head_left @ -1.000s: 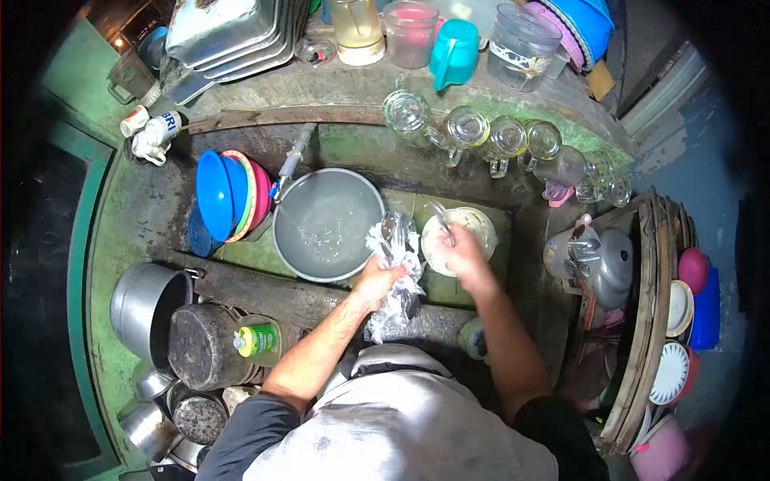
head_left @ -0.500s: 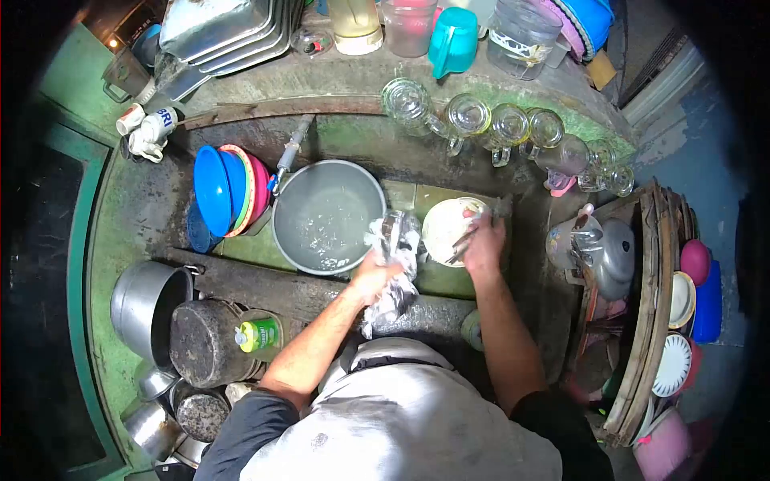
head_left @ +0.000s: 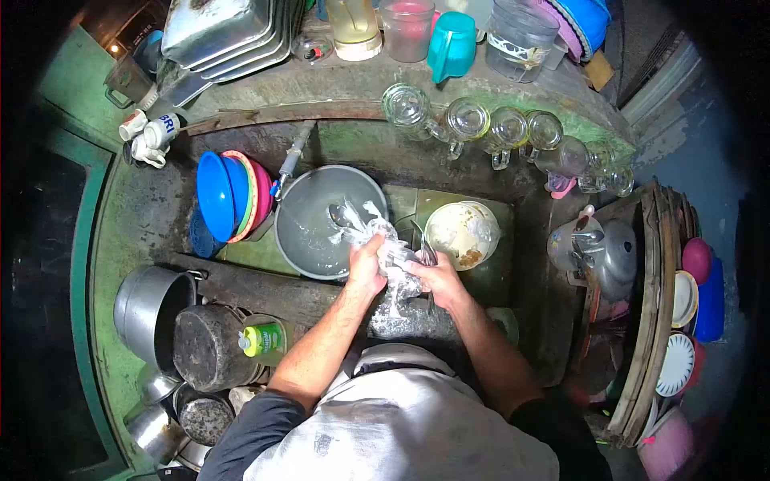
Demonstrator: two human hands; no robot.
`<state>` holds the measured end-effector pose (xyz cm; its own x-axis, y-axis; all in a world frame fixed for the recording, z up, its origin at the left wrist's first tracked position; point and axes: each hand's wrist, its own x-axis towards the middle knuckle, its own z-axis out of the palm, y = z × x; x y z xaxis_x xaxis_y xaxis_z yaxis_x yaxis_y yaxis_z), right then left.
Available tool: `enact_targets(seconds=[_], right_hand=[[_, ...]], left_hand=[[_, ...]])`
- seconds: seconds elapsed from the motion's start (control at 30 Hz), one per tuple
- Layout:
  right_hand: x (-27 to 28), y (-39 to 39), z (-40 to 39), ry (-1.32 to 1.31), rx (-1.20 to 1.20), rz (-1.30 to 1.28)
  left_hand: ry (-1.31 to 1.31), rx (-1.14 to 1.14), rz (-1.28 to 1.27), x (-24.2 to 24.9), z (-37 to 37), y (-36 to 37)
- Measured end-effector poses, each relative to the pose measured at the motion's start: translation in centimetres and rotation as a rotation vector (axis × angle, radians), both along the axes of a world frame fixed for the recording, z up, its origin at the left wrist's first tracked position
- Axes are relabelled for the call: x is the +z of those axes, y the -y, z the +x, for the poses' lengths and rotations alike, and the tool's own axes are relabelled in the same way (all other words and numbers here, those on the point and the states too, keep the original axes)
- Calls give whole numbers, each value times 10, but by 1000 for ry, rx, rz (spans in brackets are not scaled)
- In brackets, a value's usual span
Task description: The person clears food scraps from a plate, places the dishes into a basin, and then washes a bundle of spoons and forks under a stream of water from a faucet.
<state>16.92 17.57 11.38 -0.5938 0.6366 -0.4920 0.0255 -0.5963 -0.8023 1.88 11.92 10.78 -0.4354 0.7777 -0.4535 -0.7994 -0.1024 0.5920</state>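
My left hand (head_left: 367, 268) is closed round a crumpled clear plastic bag (head_left: 391, 255), which hangs partly over the rim of the grey basin (head_left: 297, 232). My right hand (head_left: 439, 280) is closed on some metal cutlery (head_left: 428, 255), its fingertips touching the bag's right side. Water and a little foam lie in the basin. Just right of my right hand is a white bowl (head_left: 481, 224) with pale and brown food remains.
Blue and pink bowls (head_left: 215, 197) lean left of the basin. Dark pots (head_left: 200, 349) and a green bottle (head_left: 261, 339) stand at the lower left. Glass mugs (head_left: 467, 120) line the back ledge; a wooden rack (head_left: 646, 321) is on the right.
My right hand has moved left, out of the white bowl, bringing the cutlery against the bag. My left hand has shifted slightly up with the bag, now partly over the basin.
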Motion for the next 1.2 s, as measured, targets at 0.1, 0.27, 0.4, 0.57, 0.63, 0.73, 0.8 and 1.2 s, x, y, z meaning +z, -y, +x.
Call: enact_targets(seconds=[0.1, 0.27, 0.4, 0.57, 0.63, 0.73, 0.8, 1.2], right_hand=[[-1, -7, 7, -24, -50, -222], [3, -32, 37, -3, -47, -238], [-13, -52, 45, -162, -281, -402], [-29, -49, 30, -419, -521, -393], [-18, -46, 19, -391, -602, -410], [-1, -34, 4, -317, -577, -312], [-8, -25, 2, -248, -509, -131], [33, -36, -4, 22, -143, 346]], left_hand=[[-68, 21, 32, -2, -4, 2], [-148, -48, -29, -2, -17, 14], [-345, -110, 24, -18, 6, 18], [-359, -287, 7, -4, 40, 11], [-343, -277, 18, -1, 46, 8], [-395, -330, 30, 13, 48, 6], [-417, -314, 9, 3, 53, 2], [-567, -594, -15, 4, 17, 13]])
